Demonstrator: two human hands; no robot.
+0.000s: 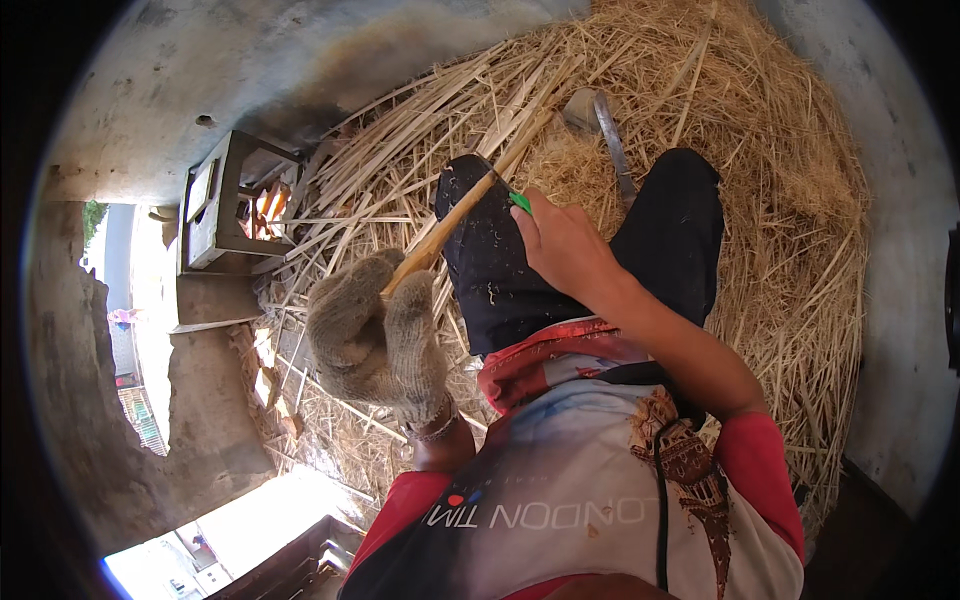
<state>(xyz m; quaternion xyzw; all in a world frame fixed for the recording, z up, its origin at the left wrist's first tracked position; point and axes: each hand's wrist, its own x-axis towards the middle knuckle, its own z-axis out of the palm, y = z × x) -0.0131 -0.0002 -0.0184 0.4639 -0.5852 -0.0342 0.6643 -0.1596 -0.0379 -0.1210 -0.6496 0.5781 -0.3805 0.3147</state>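
Note:
My left hand (365, 335), in a grey-brown knitted glove, is closed around the lower end of a long split bamboo strip (452, 218). The strip slants up and away to the right, passing over my left knee in dark trousers. My bare right hand (572, 248) grips a small knife by its green handle (520, 203). Its thin dark blade reaches up and left, against or just over the strip; I cannot tell whether it touches. Pale shavings cling to my trousers (490, 265).
Fine shavings (770, 160) are heaped ahead and to the right, with long split strips (400, 130) at the far left. A curved metal blade (613, 140) lies beyond my knees beside a flat greyish piece. A wooden frame (235, 205) stands left by the wall (300, 60).

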